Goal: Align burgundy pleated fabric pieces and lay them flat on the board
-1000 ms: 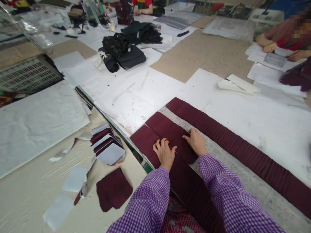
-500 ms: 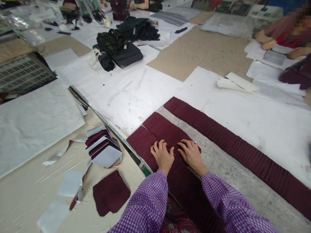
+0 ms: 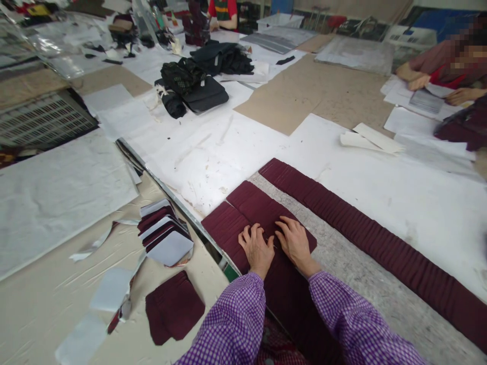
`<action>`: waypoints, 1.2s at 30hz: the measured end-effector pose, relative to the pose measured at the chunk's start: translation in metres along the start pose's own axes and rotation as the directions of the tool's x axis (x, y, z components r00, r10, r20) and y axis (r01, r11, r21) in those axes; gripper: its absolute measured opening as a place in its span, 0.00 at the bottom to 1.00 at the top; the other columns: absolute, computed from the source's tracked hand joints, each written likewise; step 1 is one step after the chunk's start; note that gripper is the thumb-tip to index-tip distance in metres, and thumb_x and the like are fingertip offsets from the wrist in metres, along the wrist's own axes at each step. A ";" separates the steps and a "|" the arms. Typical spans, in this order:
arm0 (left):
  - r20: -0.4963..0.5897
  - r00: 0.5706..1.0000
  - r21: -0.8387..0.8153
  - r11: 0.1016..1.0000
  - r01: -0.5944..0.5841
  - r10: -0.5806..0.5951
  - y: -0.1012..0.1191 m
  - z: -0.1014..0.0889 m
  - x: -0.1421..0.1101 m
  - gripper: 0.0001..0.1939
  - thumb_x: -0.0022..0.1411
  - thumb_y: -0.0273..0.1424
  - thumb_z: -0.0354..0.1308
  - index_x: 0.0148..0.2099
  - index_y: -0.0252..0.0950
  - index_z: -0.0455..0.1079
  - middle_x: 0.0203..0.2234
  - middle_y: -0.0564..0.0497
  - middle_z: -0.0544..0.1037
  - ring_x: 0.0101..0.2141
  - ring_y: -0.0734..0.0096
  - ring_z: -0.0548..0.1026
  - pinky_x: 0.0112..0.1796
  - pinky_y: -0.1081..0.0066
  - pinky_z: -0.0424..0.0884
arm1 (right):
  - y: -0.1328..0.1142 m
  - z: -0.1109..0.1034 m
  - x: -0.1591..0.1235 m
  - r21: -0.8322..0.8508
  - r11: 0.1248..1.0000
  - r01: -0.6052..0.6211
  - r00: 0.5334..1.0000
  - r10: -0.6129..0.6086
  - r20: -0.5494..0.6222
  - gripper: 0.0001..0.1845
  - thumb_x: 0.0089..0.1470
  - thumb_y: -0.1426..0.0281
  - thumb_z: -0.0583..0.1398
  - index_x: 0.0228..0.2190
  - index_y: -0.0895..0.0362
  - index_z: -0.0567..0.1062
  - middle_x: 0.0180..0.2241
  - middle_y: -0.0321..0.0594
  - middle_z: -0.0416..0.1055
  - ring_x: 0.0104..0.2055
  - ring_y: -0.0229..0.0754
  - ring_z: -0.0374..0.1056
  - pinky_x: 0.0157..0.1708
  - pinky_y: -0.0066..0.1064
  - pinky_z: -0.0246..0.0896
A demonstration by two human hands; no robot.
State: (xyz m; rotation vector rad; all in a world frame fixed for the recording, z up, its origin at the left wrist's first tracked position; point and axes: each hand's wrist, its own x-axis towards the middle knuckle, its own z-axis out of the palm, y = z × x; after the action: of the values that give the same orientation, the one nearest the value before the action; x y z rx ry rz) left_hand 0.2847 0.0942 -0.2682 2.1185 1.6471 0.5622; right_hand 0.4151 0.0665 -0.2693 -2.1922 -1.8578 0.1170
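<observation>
Overlapping maroon fabric pieces [image 3: 262,200] lie in rows along the near table edge. On top of them rests my left hand [image 3: 257,251], its fingers spread and bent with the tips on the cloth. Close to its right is my right hand [image 3: 294,243], fingers apart and slightly curved, also touching the maroon pieces. A thin pale line, too small to make out, shows by my left thumb. Beyond a grey strip of table, a long row of overlapping maroon pieces [image 3: 353,225] runs parallel to the first.
At lower left lie a fanned stack of maroon and white pieces [image 3: 165,233] and a maroon stack [image 3: 175,306]. Dark folded garments [image 3: 201,91] sit farther back. A co-worker's hands [image 3: 466,95] are at far right over papers. A metal table edge [image 3: 171,195] runs diagonally.
My right hand has shifted slightly left over the cloth, nearer to my left hand. The camera view has tilted up a little; the fabric rows lie as before.
</observation>
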 end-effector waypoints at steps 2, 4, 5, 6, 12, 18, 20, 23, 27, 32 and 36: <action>-0.002 1.000 -0.005 1.000 0.007 -0.007 0.000 0.001 0.000 0.13 0.56 0.34 0.59 0.44 0.38 0.67 0.50 0.48 0.73 0.54 0.49 0.61 0.55 0.47 0.53 | -0.006 0.009 0.011 0.001 1.000 -0.012 1.000 0.012 -0.019 0.19 0.61 0.68 0.53 0.52 0.60 0.68 0.59 0.51 0.61 0.60 0.52 0.56 0.55 0.45 0.54; -0.003 1.000 -0.013 1.000 0.013 -0.013 -0.001 0.002 0.000 0.13 0.55 0.33 0.59 0.44 0.38 0.67 0.50 0.49 0.73 0.54 0.49 0.61 0.55 0.47 0.53 | -0.011 0.020 0.022 0.001 1.000 -0.019 1.000 0.019 -0.023 0.22 0.63 0.68 0.49 0.56 0.63 0.64 0.62 0.54 0.55 0.64 0.53 0.49 0.58 0.46 0.49; -0.003 1.000 -0.017 1.000 0.016 -0.016 -0.001 0.002 0.000 0.14 0.55 0.32 0.59 0.44 0.38 0.67 0.50 0.49 0.73 0.54 0.49 0.61 0.55 0.46 0.53 | -0.012 0.025 0.026 0.002 1.000 -0.018 1.000 0.018 -0.019 0.24 0.63 0.68 0.48 0.57 0.64 0.62 0.63 0.54 0.54 0.65 0.52 0.46 0.59 0.46 0.47; -0.003 1.000 -0.022 1.000 0.018 -0.018 -0.002 0.003 0.000 0.14 0.55 0.32 0.59 0.45 0.38 0.67 0.50 0.49 0.73 0.54 0.49 0.61 0.55 0.47 0.53 | -0.013 0.030 0.030 0.004 1.000 -0.014 1.000 0.014 -0.012 0.25 0.64 0.68 0.46 0.59 0.64 0.61 0.63 0.53 0.53 0.66 0.52 0.44 0.60 0.47 0.44; -0.019 1.000 -0.050 0.999 0.008 -0.009 -0.007 0.003 -0.001 0.10 0.57 0.29 0.54 0.44 0.38 0.68 0.50 0.47 0.73 0.54 0.56 0.64 0.56 0.51 0.55 | -0.019 0.043 0.034 0.035 0.999 0.001 1.000 -0.001 0.004 0.27 0.64 0.66 0.46 0.62 0.63 0.55 0.66 0.51 0.47 0.68 0.52 0.37 0.63 0.51 0.32; 0.002 0.995 -0.038 0.995 -0.095 0.095 -0.011 -0.002 0.006 0.19 0.66 0.26 0.39 0.55 0.33 0.63 0.55 0.44 0.70 0.61 0.63 0.57 0.60 0.53 0.49 | -0.014 0.040 0.033 0.111 0.994 -0.017 1.000 0.018 -0.010 0.27 0.63 0.64 0.51 0.61 0.58 0.56 0.65 0.49 0.49 0.67 0.52 0.43 0.63 0.53 0.35; 0.046 0.986 -0.025 0.987 -0.158 0.159 -0.009 0.001 0.015 0.22 0.66 0.25 0.37 0.60 0.32 0.59 0.59 0.45 0.66 0.63 0.64 0.53 0.61 0.55 0.50 | -0.007 0.039 0.033 0.146 0.989 -0.035 0.999 0.037 -0.010 0.27 0.63 0.63 0.51 0.61 0.56 0.55 0.65 0.48 0.50 0.65 0.51 0.48 0.62 0.53 0.39; 0.134 0.951 -0.008 0.960 -0.280 0.278 -0.005 0.010 0.028 0.25 0.66 0.24 0.37 0.64 0.35 0.52 0.63 0.47 0.59 0.65 0.64 0.49 0.61 0.53 0.49 | 0.002 0.039 0.033 0.181 0.981 -0.072 0.997 0.075 -0.012 0.29 0.63 0.60 0.51 0.62 0.56 0.53 0.65 0.48 0.49 0.64 0.52 0.51 0.61 0.54 0.42; 0.238 0.885 0.007 0.911 -0.413 0.399 -0.003 0.022 0.034 0.26 0.65 0.31 0.44 0.65 0.42 0.52 0.63 0.50 0.61 0.64 0.59 0.50 0.62 0.46 0.43 | 0.000 0.040 0.032 0.164 0.984 -0.068 0.998 0.070 -0.007 0.30 0.63 0.59 0.51 0.62 0.55 0.52 0.66 0.48 0.46 0.65 0.53 0.47 0.62 0.54 0.38; 0.285 0.857 0.038 0.888 -0.459 0.430 -0.005 0.027 0.032 0.29 0.64 0.36 0.47 0.66 0.42 0.50 0.64 0.49 0.58 0.65 0.57 0.48 0.61 0.43 0.40 | -0.005 0.039 0.028 0.073 0.996 -0.060 0.998 0.061 -0.010 0.29 0.63 0.62 0.52 0.62 0.57 0.53 0.67 0.49 0.43 0.66 0.52 0.43 0.63 0.53 0.35; 0.287 0.864 0.059 0.893 -0.447 0.413 -0.003 0.028 0.031 0.28 0.65 0.30 0.43 0.66 0.42 0.48 0.65 0.51 0.55 0.65 0.59 0.46 0.62 0.44 0.39 | 0.012 0.033 0.009 -0.002 0.997 -0.074 0.997 0.074 -0.007 0.30 0.63 0.61 0.50 0.62 0.61 0.53 0.66 0.50 0.44 0.67 0.51 0.39 0.64 0.52 0.29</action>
State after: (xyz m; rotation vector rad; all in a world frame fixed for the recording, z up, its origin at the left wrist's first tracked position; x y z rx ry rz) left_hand 0.3039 0.1236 -0.2911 2.5462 1.0859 0.2817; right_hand 0.4202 0.0790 -0.3031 -2.2608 -1.7741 0.1224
